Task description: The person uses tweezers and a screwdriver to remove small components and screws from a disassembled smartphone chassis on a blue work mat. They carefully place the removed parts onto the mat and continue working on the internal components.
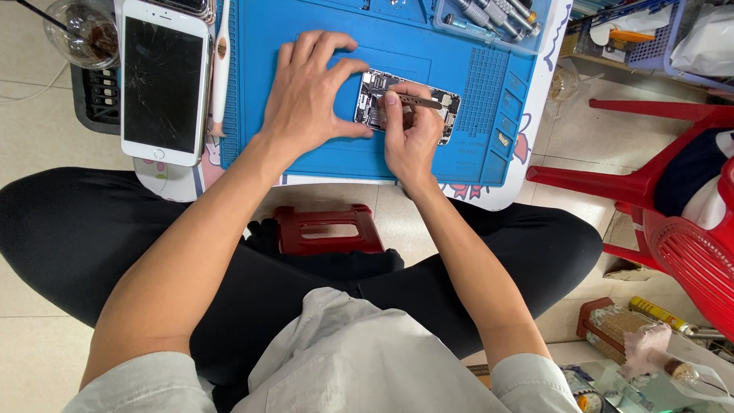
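Observation:
An opened phone body (440, 107) with exposed circuitry lies on a blue work mat (321, 153). My left hand (310, 95) rests on the mat and steadies the phone's left end with thumb and fingers. My right hand (409, 134) pinches metal tweezers (417, 99), whose tips point right over the phone's insides. A white phone screen (164, 80) with cracked glass lies face up to the left of the mat.
Screwdriver bits (497, 15) sit in a tray at the mat's top right. A glass cup (80, 30) stands at top left. A red plastic chair (673, 191) is at right, a small red stool (329, 228) under the table edge.

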